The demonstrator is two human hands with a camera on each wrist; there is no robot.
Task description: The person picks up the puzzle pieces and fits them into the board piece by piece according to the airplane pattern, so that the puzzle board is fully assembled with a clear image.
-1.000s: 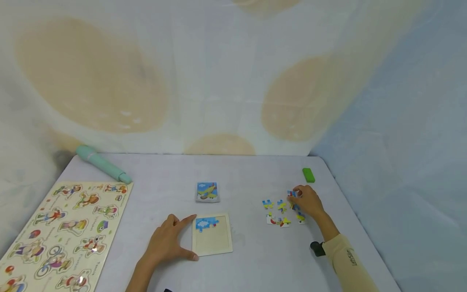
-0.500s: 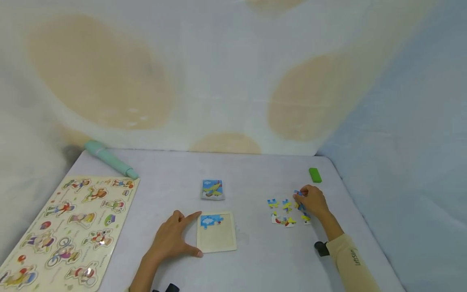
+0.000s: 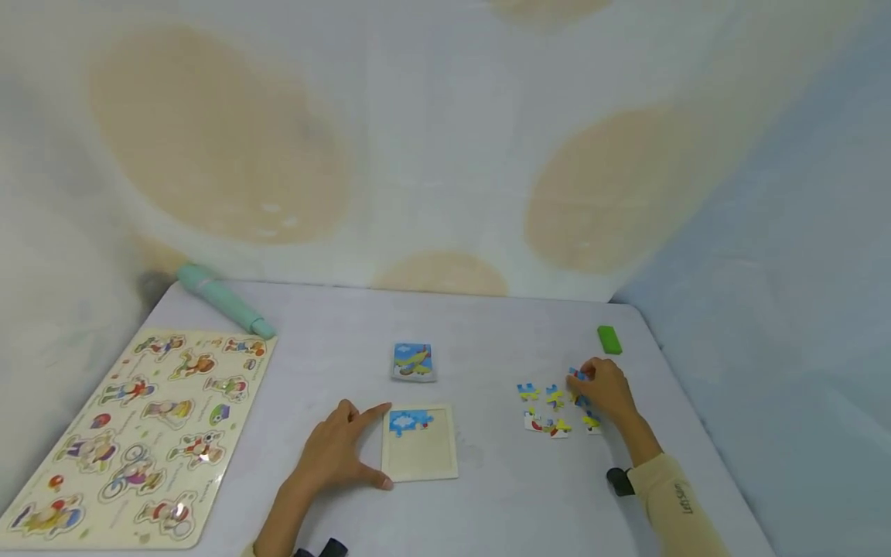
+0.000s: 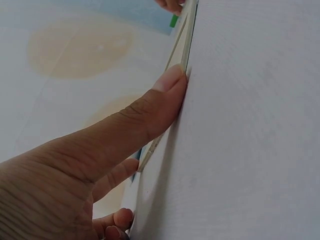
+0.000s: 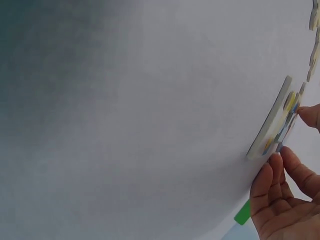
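Your left hand spreads wide, index finger and thumb touching the left-hand corners of the puzzle tray, flat on the table. Your right hand, fingers bent, pinches a puzzle piece beside the loose pieces, well right of the tray.

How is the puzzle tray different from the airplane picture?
The puzzle tray is bigger than the airplane picture. The puzzle tray is mostly bare, with bluish puzzle pieces in one corner; the airplane picture shows a yellow plane. The left hand touches the puzzle tray; neither hand touches the airplane picture. Both look squarish.
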